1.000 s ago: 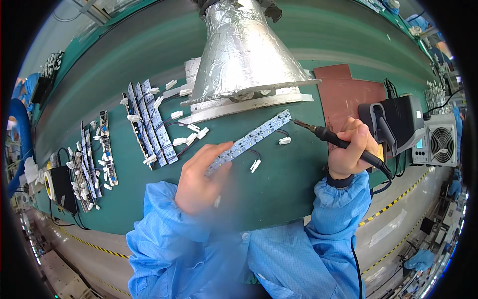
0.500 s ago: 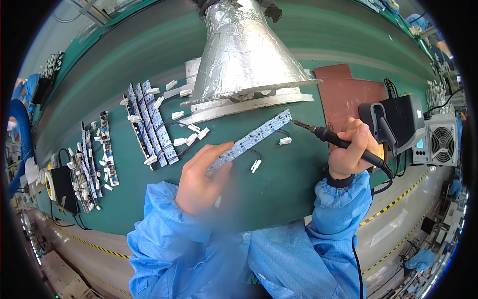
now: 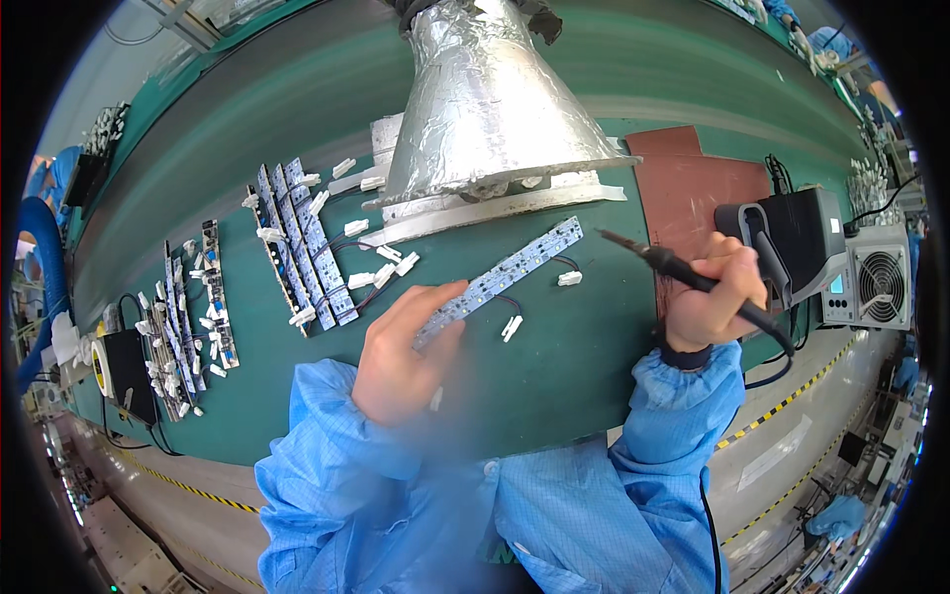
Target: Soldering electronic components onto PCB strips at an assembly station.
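Crinkled, shiny metal foil covers the hood (image 3: 500,109). The bench (image 3: 534,386) is smooth with a faint sheen. The board strip (image 3: 513,274) looks hard, rough with small components; the connectors (image 3: 570,278) are white plastic. The soldering iron (image 3: 683,270) has a dull metal tip (image 3: 620,241). The sleeves (image 3: 683,396) are creased, finely checked cloth; the floor (image 3: 836,391) is glossy.

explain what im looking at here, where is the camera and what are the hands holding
There is no robot: these are a person's bare hands, seen by a wide fisheye camera worn on the head and looking down, so straight edges bend. The left hand holds the near end of a slim circuit board. The right hand holds a soldering iron, its tip apart from the board. On the green table lie other boards, to the left, and white plugs. Beyond is a foil hood.
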Demonstrator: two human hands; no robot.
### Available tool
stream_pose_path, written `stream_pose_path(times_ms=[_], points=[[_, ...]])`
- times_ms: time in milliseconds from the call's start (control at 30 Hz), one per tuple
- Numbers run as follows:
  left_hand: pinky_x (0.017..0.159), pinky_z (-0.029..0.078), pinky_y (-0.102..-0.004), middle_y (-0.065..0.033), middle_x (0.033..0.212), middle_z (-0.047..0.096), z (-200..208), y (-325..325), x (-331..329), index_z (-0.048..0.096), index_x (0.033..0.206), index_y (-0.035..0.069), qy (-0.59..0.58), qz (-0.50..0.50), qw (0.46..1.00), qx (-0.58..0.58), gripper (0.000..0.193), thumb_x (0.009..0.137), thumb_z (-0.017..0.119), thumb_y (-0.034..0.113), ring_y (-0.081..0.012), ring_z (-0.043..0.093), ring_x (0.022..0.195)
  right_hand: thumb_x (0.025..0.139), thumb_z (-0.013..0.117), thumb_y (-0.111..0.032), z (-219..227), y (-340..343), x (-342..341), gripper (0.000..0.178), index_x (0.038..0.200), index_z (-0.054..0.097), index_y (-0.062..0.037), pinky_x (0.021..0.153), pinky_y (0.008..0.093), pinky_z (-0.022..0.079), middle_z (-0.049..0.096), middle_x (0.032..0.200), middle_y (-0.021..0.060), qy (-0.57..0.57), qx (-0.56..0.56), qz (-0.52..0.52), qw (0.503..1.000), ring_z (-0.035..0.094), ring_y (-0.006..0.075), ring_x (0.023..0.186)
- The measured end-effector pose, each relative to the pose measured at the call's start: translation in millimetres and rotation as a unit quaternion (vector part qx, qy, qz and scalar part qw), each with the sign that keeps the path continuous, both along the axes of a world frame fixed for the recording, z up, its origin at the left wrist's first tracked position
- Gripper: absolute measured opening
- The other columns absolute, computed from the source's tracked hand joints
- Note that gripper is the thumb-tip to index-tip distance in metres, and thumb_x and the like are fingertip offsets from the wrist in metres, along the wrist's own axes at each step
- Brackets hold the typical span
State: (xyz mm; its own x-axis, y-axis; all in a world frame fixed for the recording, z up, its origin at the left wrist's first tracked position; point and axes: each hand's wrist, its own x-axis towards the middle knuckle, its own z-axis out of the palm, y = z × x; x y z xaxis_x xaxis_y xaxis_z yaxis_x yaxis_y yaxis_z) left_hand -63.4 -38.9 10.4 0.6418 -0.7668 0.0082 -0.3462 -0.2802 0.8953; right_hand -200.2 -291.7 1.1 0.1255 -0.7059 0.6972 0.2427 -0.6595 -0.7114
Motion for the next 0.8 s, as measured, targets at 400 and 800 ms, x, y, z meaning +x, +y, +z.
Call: stream_pose_path(times_ms=[400,800], points=[[0.079,0.053,-0.0372,-0.0218,0.101,0.068,40.4,75.1,-29.3,0.064,0.119,-0.005,-0.115,-0.032,0.991,0.067,0.04,0.08,0.07,0.0,-0.0346,0.067,0.087,0.098,0.048,-0.013,12.8,-18.1,-6.5,0.042,0.058,0.038,-0.0027,0.055,0.0293,0.028,0.037,0.057,0.0034,-0.105,0.116,-0.024,0.987,0.034,0.0125,0.054],[0.089,0.046,-0.0267,-0.0097,0.12,0.063,-21.5,122.0,61.2,0.054,0.135,0.0,-0.033,0.344,0.934,-0.094,0.042,0.101,0.06,0.023,-0.015,0.059,0.104,0.1,0.048,-0.009,3.2,-12.0,-6.6,0.038,0.063,0.043,-0.0013,0.058,0.03,0.031,0.039,0.059,0.0032,-0.089,0.115,0.044,0.988,0.036,0.0124,0.057]])
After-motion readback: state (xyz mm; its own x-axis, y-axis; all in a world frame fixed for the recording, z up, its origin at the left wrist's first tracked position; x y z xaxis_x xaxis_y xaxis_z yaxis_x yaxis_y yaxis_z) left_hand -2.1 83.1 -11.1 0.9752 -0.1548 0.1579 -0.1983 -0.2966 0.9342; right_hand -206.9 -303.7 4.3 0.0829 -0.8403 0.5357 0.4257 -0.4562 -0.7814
